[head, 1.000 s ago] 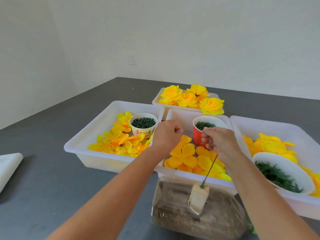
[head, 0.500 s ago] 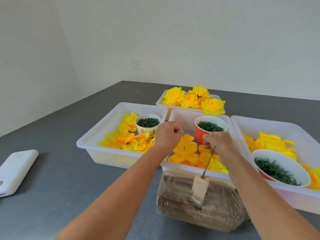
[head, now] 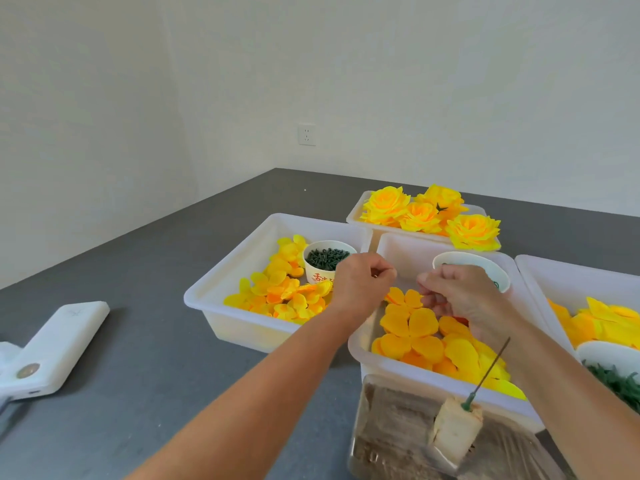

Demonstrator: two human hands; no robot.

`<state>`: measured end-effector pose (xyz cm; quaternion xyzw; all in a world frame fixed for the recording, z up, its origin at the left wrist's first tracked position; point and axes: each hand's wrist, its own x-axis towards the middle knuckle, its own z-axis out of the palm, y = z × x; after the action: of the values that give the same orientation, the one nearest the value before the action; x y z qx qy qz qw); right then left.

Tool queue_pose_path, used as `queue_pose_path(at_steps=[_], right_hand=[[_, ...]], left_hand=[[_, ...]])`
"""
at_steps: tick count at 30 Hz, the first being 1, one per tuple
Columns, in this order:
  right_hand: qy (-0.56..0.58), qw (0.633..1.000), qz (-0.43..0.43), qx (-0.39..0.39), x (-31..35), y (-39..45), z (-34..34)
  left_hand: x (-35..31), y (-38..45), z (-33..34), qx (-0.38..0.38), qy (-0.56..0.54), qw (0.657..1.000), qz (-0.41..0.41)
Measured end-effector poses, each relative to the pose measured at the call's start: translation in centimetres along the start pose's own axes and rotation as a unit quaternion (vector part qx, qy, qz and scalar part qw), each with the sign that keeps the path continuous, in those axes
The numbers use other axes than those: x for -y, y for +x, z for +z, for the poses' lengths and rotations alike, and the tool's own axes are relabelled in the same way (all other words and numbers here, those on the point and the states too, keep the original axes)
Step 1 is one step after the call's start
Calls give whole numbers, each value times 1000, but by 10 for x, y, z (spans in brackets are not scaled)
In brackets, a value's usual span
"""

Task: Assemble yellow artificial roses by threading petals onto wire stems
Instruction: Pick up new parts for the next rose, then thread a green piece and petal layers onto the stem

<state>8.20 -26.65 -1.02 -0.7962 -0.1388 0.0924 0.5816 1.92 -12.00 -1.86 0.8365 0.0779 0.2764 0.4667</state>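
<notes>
Near the front edge of the middle tray, a thin green wire stem stands tilted, its foot stuck in a pale foam block that rests on a clear wrapped package. A second ago the right hand was pinching the top of that wire; now it has let go and moved up over the orange-yellow petals in the tray, so the stem stands alone with nothing threaded on it. That suggests the stem is planted and the first petal is about to be picked.

Its fingers are curled downward over the petal heap, thumb and forefinger close together; whether they already pinch a petal cannot be told from this angle. The left hand has stayed above the gap between the left and middle trays, fingers curled into a loose fist with thumb against forefinger; it may hold something tiny, but that cannot be seen.

Behind the hands stand two cups: a white cup of small dark green pieces in the left tray among more yellow petals, and another cup in the middle tray, partly hidden by the right hand. Finished yellow roses fill a far tray, another tray lies to the right, and a white device sits on the grey table.
</notes>
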Motion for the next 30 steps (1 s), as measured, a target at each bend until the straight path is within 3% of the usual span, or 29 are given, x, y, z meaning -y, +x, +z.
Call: queue_pose_path(at_steps=[6, 11, 16, 24, 30], right_hand=[[13, 997, -61, 54, 37, 17, 21], [46, 989, -97, 101, 55, 34, 45], [76, 985, -78, 135, 47, 41, 66], [59, 982, -87, 154, 23, 41, 79], [47, 980, -96, 167, 21, 42, 78]], left_hand=[[22, 34, -46, -57, 107, 993, -1], [52, 66, -83, -111, 207, 968, -87], [74, 76, -100, -7, 297, 941, -162], [90, 66, -106, 92, 421, 886, -169], [98, 59, -96, 130, 339, 918, -156]])
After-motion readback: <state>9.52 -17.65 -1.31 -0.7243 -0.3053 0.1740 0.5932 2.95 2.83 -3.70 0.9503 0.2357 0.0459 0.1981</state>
